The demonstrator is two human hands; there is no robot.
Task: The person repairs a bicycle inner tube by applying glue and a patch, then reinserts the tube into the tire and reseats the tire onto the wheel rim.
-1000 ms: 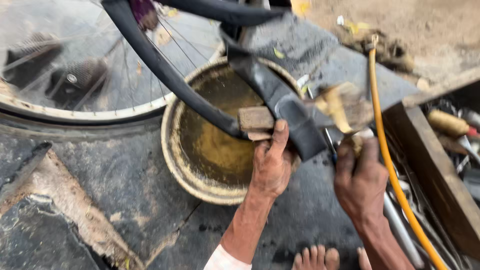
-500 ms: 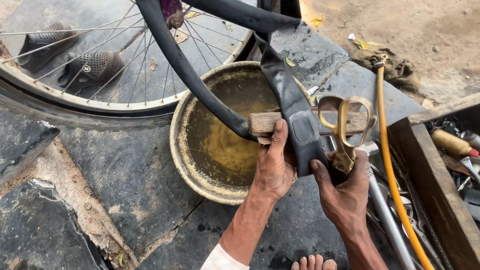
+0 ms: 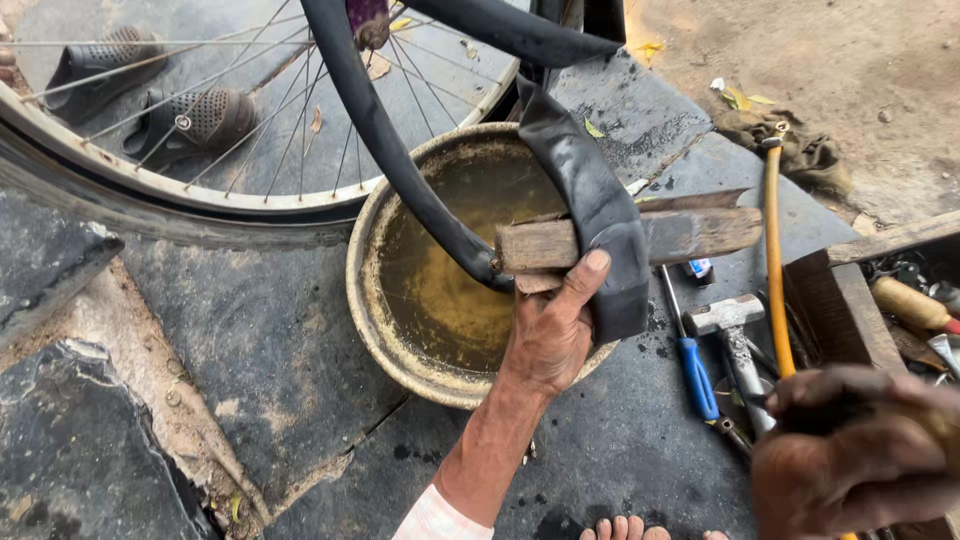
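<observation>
My left hand point(image 3: 548, 335) grips a rough wooden block point(image 3: 690, 235) and holds it level above a round metal basin point(image 3: 365, 300) of murky yellowish water. A black bicycle inner tube point(image 3: 590, 200) lies folded over the block, and its loop runs up out of the basin toward the wheel. My right hand point(image 3: 860, 455) is blurred at the lower right, close to the camera. Its fingers are curled around what looks like the brass-handled scissors, which are mostly hidden.
A spoked bicycle wheel point(image 3: 200, 190) lies at the top left over two dark sandals point(image 3: 200, 120). A hammer point(image 3: 730, 315), a blue-handled screwdriver point(image 3: 695, 375) and a yellow hose point(image 3: 775, 280) lie beside a wooden toolbox point(image 3: 850, 300) on the right. Toes point(image 3: 630, 528) show at the bottom.
My right hand has pulled away from the tube with the scissors, down toward the lower right. My left hand still holds the block and tube, and the view has drawn closer.
</observation>
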